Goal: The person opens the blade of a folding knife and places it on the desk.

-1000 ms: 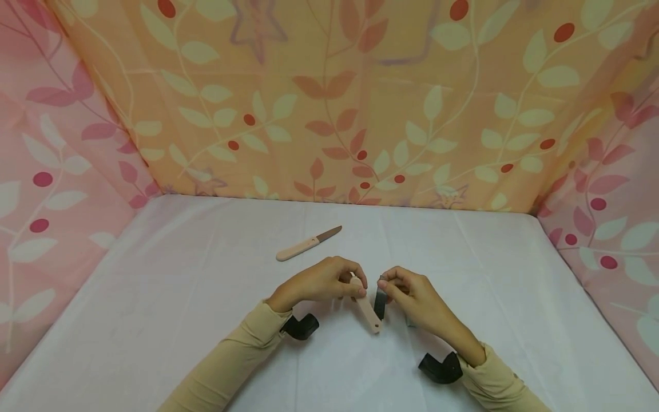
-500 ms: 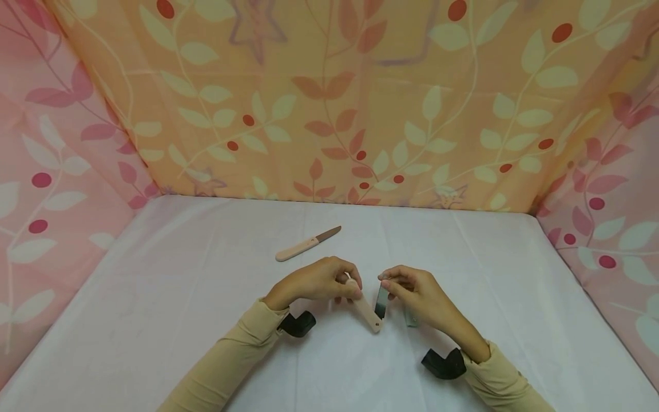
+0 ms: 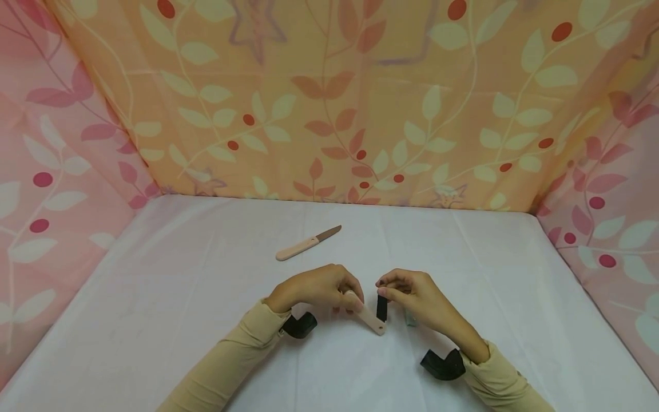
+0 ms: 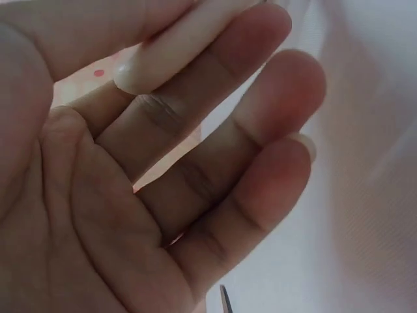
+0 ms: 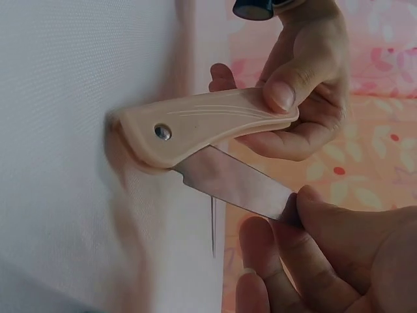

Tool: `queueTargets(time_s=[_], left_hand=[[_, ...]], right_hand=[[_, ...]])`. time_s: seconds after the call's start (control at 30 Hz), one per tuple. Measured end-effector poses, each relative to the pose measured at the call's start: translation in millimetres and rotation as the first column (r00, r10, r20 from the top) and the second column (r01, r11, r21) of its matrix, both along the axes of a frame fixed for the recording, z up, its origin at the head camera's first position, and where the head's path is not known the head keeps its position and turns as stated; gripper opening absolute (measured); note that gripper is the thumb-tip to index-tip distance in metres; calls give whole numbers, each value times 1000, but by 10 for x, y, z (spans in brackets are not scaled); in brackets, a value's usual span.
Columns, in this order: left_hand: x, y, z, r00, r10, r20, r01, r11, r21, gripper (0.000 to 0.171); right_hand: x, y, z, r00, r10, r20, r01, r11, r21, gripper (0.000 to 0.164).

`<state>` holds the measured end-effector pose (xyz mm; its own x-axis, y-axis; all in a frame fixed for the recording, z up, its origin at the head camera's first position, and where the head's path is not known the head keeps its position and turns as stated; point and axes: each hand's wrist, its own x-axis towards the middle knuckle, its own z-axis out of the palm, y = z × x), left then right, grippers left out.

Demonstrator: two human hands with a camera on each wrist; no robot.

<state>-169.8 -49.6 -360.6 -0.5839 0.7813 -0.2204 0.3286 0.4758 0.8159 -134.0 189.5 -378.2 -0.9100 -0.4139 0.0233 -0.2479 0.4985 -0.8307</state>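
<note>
My left hand (image 3: pixel 316 287) pinches the beige handle (image 5: pixel 202 124) of a folding knife between thumb and forefinger. The knife's pivot end points down at the white cloth, and its blade stands partly unfolded, at an angle to the handle. At the blade (image 5: pixel 238 182), my right hand (image 3: pixel 417 294) pinches the tip between thumb and fingers. In the left wrist view, the handle's rounded end (image 4: pixel 137 75) shows between thumb and forefinger, while the other fingers hold nothing.
Farther back on the white-clothed table (image 3: pixel 247 320) lies a knife (image 3: pixel 304 247) with a beige handle, blade pointing right. A small pale green piece (image 3: pixel 410 318) lies partly hidden behind my right hand. Floral curtains (image 3: pixel 329 103) enclose the back and sides.
Both hands have sunk slightly. The handle leans farther left, so the gap between it and the blade looks wider. The blade has turned from shiny to dark in the head view.
</note>
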Motion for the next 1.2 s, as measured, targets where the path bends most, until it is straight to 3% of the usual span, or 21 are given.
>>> queueTargets(time_s=[0.23, 0.6, 0.9, 1.2], left_hand=[[-8, 4, -36, 997, -36, -67, 37, 999, 10, 9], [-47, -109, -23, 994, 34, -103, -28, 998, 54, 12], [-51, -184, -78, 982, 148, -114, -134, 984, 116, 12], [-13, -280, -117, 959, 271, -84, -251, 949, 193, 14]], right_hand=[[6, -1, 13, 1000, -13, -11, 13, 1000, 16, 22], [-41, 84, 48, 996, -86, -23, 86, 996, -14, 17], [-89, 140, 48, 989, -131, -71, 129, 991, -30, 17], [-135, 206, 38, 989, -134, -64, 129, 989, -72, 17]])
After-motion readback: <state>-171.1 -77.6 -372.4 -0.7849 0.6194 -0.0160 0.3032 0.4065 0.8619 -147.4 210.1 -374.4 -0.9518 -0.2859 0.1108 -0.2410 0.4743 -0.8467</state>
